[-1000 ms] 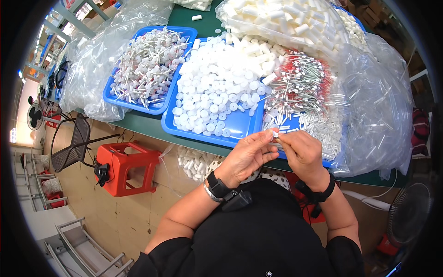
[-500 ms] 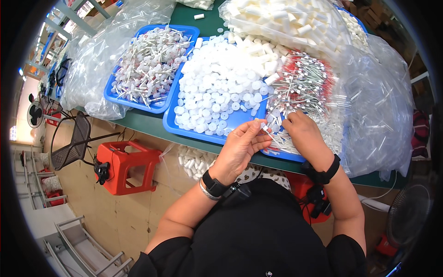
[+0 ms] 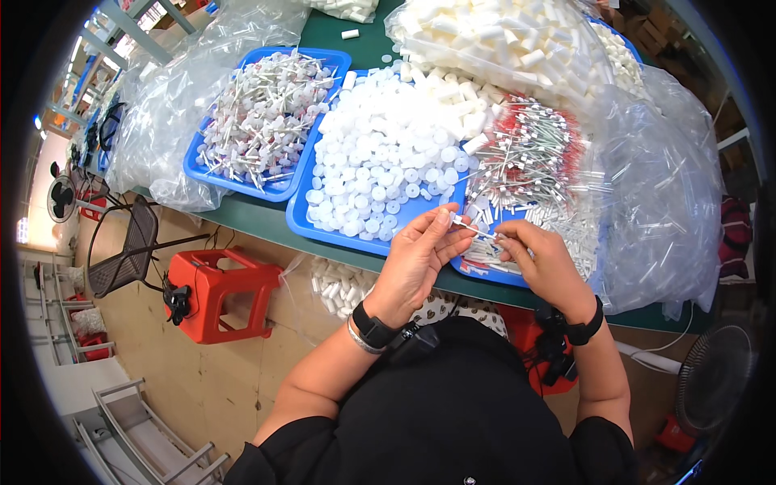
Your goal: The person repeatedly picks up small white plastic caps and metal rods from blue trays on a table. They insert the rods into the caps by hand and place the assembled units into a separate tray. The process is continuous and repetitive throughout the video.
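My left hand point(image 3: 419, 257) pinches a thin white stick-like piece point(image 3: 477, 229) between thumb and fingertips. At the piece's other end, the fingers of my right hand point(image 3: 540, 257) are closed; a smaller part there is too small to make out. Both hands hover over the near edge of the right blue tray point(image 3: 508, 277), which holds metal pins with white and red ends point(image 3: 537, 149) and short white tubes point(image 3: 566, 234). Beside my left hand is the middle blue tray point(image 3: 343, 234), heaped with translucent white discs point(image 3: 380, 162).
The left blue tray point(image 3: 234, 187) holds many pins fitted with discs. A bag of white foam-like cylinders point(image 3: 501, 40) lies at the back of the green table point(image 3: 360, 48). Clear plastic bags point(image 3: 659, 202) flank the trays. A red stool point(image 3: 218, 295) stands at left, a fan point(image 3: 715, 376) at right.
My right hand has come nearer out of the right tray to the stick-like piece's end. My left hand has barely moved and keeps its pinch.
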Action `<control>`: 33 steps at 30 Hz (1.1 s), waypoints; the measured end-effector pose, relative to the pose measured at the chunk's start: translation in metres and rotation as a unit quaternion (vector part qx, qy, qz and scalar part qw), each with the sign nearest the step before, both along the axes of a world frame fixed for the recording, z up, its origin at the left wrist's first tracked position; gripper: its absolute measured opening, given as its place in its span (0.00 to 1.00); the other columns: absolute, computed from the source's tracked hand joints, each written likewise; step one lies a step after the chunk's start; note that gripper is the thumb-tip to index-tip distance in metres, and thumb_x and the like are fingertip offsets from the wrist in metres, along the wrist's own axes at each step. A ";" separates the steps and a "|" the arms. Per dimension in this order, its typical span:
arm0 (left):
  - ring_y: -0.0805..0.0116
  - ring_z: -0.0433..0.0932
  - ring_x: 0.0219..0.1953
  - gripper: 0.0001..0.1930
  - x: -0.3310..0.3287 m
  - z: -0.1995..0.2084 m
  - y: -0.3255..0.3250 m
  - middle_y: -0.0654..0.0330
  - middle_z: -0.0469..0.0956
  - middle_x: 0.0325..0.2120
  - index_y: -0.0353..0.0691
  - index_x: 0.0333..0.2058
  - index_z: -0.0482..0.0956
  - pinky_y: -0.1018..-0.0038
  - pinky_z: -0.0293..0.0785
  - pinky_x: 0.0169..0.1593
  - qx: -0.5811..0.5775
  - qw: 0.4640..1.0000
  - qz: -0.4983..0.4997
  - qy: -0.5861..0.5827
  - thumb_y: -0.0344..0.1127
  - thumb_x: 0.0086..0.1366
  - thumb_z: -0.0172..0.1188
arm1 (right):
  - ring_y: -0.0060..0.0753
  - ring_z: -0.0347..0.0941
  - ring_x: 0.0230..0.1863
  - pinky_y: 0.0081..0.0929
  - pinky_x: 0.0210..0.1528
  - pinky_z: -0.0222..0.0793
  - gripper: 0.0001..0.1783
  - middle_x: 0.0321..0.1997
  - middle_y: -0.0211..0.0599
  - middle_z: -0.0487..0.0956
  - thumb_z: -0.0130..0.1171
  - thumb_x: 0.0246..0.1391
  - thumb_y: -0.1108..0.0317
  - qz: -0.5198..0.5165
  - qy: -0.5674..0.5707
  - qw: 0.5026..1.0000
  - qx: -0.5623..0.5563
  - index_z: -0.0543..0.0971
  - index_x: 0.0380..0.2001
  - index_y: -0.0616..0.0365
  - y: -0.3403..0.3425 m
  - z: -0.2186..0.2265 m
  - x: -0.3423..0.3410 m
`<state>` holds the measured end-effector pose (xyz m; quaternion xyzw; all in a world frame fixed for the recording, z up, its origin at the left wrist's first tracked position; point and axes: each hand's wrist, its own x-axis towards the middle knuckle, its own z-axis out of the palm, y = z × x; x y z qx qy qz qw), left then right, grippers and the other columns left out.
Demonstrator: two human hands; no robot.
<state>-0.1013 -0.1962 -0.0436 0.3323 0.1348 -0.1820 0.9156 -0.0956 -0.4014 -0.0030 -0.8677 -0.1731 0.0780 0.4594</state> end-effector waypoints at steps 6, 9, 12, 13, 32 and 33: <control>0.65 0.79 0.45 0.17 -0.001 0.000 -0.004 0.54 0.78 0.40 0.32 0.52 0.71 0.73 0.78 0.51 -0.008 1.000 0.008 -0.003 0.38 0.70 0.53 | 0.38 0.79 0.28 0.28 0.31 0.73 0.07 0.32 0.43 0.81 0.61 0.52 0.75 -0.027 -0.063 0.998 -0.005 0.80 0.36 0.63 0.000 -0.003 -0.003; 0.65 0.80 0.45 0.17 -0.002 -0.001 -0.005 0.54 0.79 0.40 0.32 0.51 0.72 0.73 0.78 0.51 -0.002 1.000 0.008 0.001 0.38 0.70 0.53 | 0.39 0.79 0.28 0.28 0.31 0.73 0.07 0.31 0.42 0.81 0.61 0.52 0.76 -0.015 -0.083 0.996 -0.017 0.80 0.36 0.63 0.001 -0.002 -0.004; 0.66 0.79 0.45 0.17 -0.002 -0.005 -0.006 0.52 0.79 0.41 0.31 0.51 0.72 0.73 0.78 0.51 0.007 1.000 0.007 -0.014 0.37 0.70 0.53 | 0.38 0.79 0.28 0.27 0.30 0.72 0.07 0.31 0.42 0.81 0.61 0.52 0.76 -0.006 -0.103 0.995 -0.013 0.80 0.36 0.63 0.002 -0.002 -0.003; 0.66 0.79 0.45 0.17 -0.003 -0.004 -0.006 0.52 0.78 0.42 0.31 0.52 0.71 0.73 0.77 0.51 0.020 1.000 0.000 -0.022 0.37 0.70 0.53 | 0.36 0.79 0.28 0.27 0.30 0.72 0.06 0.30 0.42 0.81 0.61 0.53 0.75 -0.006 -0.085 0.996 -0.004 0.80 0.36 0.63 0.003 -0.001 -0.003; 0.69 0.76 0.47 0.19 0.096 0.036 0.155 0.56 0.77 0.46 0.35 0.54 0.70 0.75 0.72 0.51 -0.001 0.967 0.229 -0.115 0.37 0.68 0.56 | 0.40 0.79 0.34 0.31 0.37 0.73 0.09 0.34 0.44 0.81 0.58 0.56 0.72 -0.040 -0.066 0.994 -0.073 0.78 0.39 0.64 -0.019 0.000 0.006; 0.69 0.77 0.47 0.19 0.095 0.042 0.150 0.56 0.77 0.46 0.34 0.54 0.69 0.75 0.72 0.51 0.077 0.963 0.219 -0.137 0.37 0.68 0.57 | 0.42 0.78 0.35 0.33 0.38 0.73 0.09 0.34 0.43 0.81 0.58 0.55 0.72 -0.023 -0.109 0.987 -0.114 0.79 0.39 0.64 -0.026 -0.005 0.007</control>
